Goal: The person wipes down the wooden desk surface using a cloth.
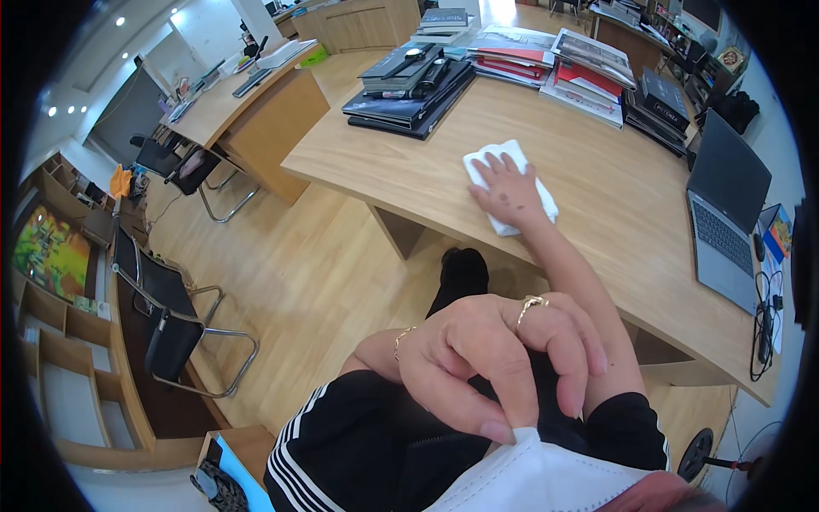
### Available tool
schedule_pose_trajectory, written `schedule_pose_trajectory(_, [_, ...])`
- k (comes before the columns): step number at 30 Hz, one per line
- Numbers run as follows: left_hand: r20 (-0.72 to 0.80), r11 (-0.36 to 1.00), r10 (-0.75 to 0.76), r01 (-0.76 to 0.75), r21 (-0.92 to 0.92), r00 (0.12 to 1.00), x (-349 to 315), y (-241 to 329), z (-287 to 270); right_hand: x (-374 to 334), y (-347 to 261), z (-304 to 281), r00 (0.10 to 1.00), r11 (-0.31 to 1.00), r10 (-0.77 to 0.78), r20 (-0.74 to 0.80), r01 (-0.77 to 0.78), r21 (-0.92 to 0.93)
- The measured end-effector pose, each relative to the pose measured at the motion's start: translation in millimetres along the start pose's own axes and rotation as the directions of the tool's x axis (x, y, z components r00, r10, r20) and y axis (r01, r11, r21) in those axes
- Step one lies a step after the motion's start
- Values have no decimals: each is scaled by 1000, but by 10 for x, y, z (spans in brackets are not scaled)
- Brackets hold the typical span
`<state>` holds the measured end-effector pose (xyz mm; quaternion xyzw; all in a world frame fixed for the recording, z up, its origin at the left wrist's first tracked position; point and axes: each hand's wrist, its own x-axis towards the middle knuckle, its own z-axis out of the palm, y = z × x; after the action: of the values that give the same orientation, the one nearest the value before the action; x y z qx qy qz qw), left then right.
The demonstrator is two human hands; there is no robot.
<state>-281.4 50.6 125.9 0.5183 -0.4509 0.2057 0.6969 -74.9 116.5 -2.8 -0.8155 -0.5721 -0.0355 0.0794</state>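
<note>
My right hand (509, 189) lies palm down, fingers spread, on a folded white cloth (539, 193) on the wooden desk (589, 162). The cloth rests near the desk's front edge, and part of it is covered by the hand. Close to the camera, my left hand (490, 358) pinches the edge of a white face mask (546, 478) between thumb and forefinger. A gold ring and a gold bracelet show on this hand. Only the upper part of the mask is in view, with a stitched line along its border.
On the desk stand black books and folders (409, 94), paper stacks (589, 81), dark boxes (661, 102) and an open laptop (725, 213) beside a tangled black cable (765, 320). Left of it are black chairs (171, 299) and another desk (264, 111). A shelf unit (77, 367) lines the left.
</note>
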Motion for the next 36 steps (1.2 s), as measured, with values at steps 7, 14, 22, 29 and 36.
schedule_pose_trajectory(7, [0,993,26,-26,119,1000,-43,103,-40,-235,15,1,985,985,-171,-20,172,21])
schedule_pose_trajectory(14, [119,959,65,-95,267,991,28,273,-144,-328,28,-52,976,979,-202,-76,203,6])
schedule_pose_trajectory(22, [95,984,-10,-7,179,995,-278,159,-34,-415,4,-48,981,982,-186,-62,188,24])
schedule_pose_trajectory(29, [-68,990,-136,134,-38,988,-310,39,188,-421,7,-95,981,981,-188,-44,190,42])
schedule_pose_trajectory(36, [-115,965,-112,81,-251,987,-245,49,58,-401,38,-84,986,984,-164,-24,165,60])
